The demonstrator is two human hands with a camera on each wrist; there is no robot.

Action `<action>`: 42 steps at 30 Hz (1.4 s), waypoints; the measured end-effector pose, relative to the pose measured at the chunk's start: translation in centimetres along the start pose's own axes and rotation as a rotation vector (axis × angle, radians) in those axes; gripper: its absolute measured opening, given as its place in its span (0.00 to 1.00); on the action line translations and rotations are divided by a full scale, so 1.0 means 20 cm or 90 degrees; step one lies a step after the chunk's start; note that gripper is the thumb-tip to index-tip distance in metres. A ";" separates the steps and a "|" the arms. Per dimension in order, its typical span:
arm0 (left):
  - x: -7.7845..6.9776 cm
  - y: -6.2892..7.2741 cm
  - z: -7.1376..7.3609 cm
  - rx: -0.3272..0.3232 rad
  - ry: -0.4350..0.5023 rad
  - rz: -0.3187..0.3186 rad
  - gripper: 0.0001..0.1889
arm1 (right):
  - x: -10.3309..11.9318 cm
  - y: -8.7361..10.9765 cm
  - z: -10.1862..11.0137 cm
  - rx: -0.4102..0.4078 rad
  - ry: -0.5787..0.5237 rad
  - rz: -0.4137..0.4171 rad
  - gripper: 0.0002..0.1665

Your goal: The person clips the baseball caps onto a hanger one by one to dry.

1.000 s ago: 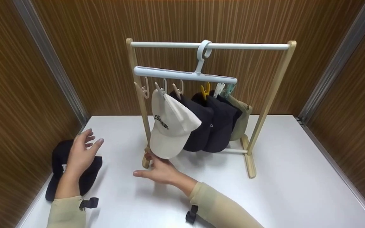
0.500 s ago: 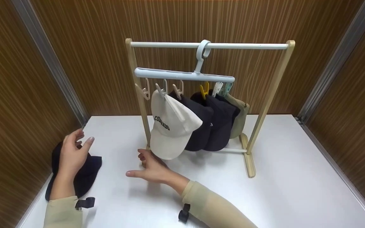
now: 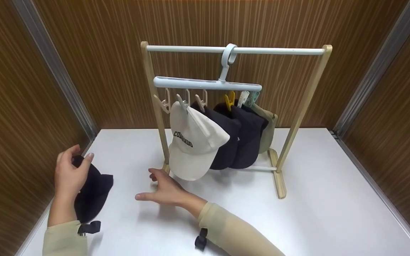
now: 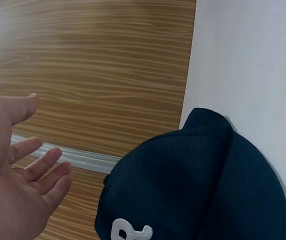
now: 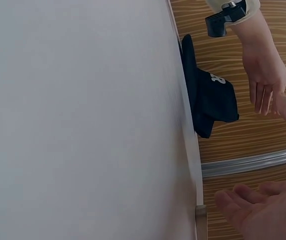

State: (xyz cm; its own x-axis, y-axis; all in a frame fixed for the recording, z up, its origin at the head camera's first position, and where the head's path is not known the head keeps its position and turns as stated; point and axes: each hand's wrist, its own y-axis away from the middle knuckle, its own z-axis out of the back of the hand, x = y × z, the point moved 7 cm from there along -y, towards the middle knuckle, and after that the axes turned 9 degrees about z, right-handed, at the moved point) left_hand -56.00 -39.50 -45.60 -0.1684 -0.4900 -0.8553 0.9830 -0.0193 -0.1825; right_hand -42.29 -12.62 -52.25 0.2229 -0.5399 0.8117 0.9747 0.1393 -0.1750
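A dark navy cap [image 3: 93,193] with a white emblem, visible in the left wrist view, lies on the table at the left. Over it hovers my left hand [image 3: 69,176], thumb and fingers spread, holding nothing. The left wrist view shows a gap between that hand and the cap [image 4: 168,175]. My right hand [image 3: 166,188] is held above the table, left of and below the white cap's brim, its thumb apart from its loosely bent fingers. Nothing is in it. The white cap [image 3: 194,142] with dark lettering hangs from a clothespin [image 3: 183,101].
A wooden rack [image 3: 310,99] carries a pale blue clip hanger [image 3: 205,83]. Dark caps [image 3: 247,138] and an olive cap [image 3: 268,133] hang right of the white one. A beige clothespin [image 3: 164,103] at the hanger's left end holds nothing. Wood-grain walls [image 3: 16,124] enclose the table.
My left hand has moved left and slightly down over the navy cap. The right hand has drawn left, away from the white cap's brim. The hanger and its caps have swung slightly.
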 end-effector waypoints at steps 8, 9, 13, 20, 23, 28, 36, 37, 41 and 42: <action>0.07 -0.08 0.02 0.009 -0.039 0.015 0.38 | 0.01 -0.06 -0.03 -0.006 0.035 0.017 0.62; 0.08 -0.09 0.02 0.010 -0.046 0.018 0.38 | 0.01 -0.07 -0.04 -0.007 0.039 0.018 0.62; 0.13 -0.12 0.02 0.007 -0.069 0.027 0.39 | 0.02 -0.10 -0.05 -0.004 0.059 0.024 0.62; 0.19 -0.14 0.02 0.014 -0.080 0.049 0.42 | 0.03 -0.12 -0.06 0.001 0.079 0.010 0.64; 0.21 -0.14 0.02 0.021 -0.082 0.059 0.44 | 0.04 -0.14 -0.08 0.004 0.081 0.008 0.65; 0.25 -0.15 0.02 0.021 -0.084 0.065 0.45 | 0.05 -0.17 -0.11 0.015 0.114 0.013 0.66; 0.30 -0.20 0.01 0.033 -0.083 0.070 0.46 | 0.04 -0.21 -0.14 0.023 0.148 0.000 0.66; 0.30 -0.21 0.01 0.036 -0.083 0.071 0.46 | 0.04 -0.21 -0.14 0.023 0.150 -0.003 0.66; 0.34 -0.23 0.01 0.052 -0.086 0.084 0.48 | 0.03 -0.24 -0.16 0.026 0.149 -0.015 0.66; 0.35 -0.24 0.00 0.056 -0.086 0.089 0.48 | 0.03 -0.24 -0.17 0.029 0.149 -0.017 0.67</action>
State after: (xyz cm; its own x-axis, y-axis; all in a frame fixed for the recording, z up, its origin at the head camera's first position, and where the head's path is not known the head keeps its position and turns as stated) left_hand -61.86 -42.89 -50.66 -0.0247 -0.6055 -0.7954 0.9997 -0.0165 -0.0185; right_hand -46.81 -16.35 -52.81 0.2006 -0.7212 0.6631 0.9796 0.1568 -0.1258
